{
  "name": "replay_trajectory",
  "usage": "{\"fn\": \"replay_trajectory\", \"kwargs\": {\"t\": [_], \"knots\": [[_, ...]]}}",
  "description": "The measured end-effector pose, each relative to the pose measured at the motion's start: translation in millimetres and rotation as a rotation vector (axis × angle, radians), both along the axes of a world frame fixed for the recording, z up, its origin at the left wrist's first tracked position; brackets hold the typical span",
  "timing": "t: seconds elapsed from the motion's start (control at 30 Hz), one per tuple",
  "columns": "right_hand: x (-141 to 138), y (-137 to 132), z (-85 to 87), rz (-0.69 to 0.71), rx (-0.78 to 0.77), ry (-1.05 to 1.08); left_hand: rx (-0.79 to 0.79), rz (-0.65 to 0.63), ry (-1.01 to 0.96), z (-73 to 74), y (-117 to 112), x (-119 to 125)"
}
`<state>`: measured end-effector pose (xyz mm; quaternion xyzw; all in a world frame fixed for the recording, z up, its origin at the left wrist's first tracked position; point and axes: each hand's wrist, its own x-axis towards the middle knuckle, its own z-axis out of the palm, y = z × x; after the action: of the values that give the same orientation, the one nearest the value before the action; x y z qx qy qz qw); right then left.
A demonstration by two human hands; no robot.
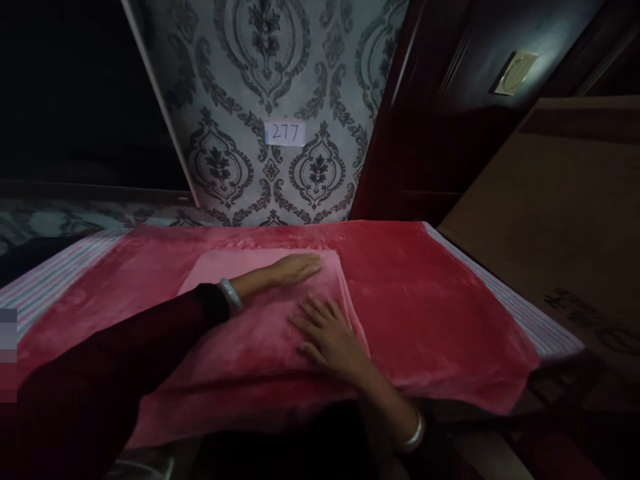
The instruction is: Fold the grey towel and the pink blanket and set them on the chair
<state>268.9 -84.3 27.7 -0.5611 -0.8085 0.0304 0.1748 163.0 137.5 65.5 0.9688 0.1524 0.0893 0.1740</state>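
Two hands on the cloth. Are they holding it?

No. The left hand (295,269) and the right hand (327,333) each have an open grip: palms flat, fingers spread, nothing clasped. The folded pink cloth (250,333) lies directly under both palms, on the red plush blanket (425,300).

So which step is this?

I'd judge it to be pressing a fold flat. The left palm sits at the far edge, and the right palm is just inside the fold's right-hand edge.

What would the next move need?

Flat palms have no hold. Lifting or folding again would mean pinching an edge, and the closest one runs just past the right fingertips (320,308).

Which way does the cloth lie?

Its long axis seems to run away from the person, roughly in line with the right hand's fingers, with its far edge squared toward the wall. The near end blends into the blanket below the right wrist, so I can't tell its full length.
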Motion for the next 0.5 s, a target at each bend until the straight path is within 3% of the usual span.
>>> {"fn": "replay_trajectory", "kwargs": {"t": [0.1,0.2,0.33,0.5], "knots": [[-10,7,7.7,0.176,-0.022,0.005,-0.025,-0.09,0.11,-9.4,-13,-38],[-20,12,3.8,0.27,-0.06,-0.01,0.033,-0.107,0.124,-20.5,-17,-57],[-22,14,-5.9,0.288,-0.105,-0.013,0.125,-0.082,0.121,-28.2,-1,-55],[-19,13,-7.0,0.265,-0.132,-0.003,0.092,0.001,0.189,-31.7,42,-38]]}}
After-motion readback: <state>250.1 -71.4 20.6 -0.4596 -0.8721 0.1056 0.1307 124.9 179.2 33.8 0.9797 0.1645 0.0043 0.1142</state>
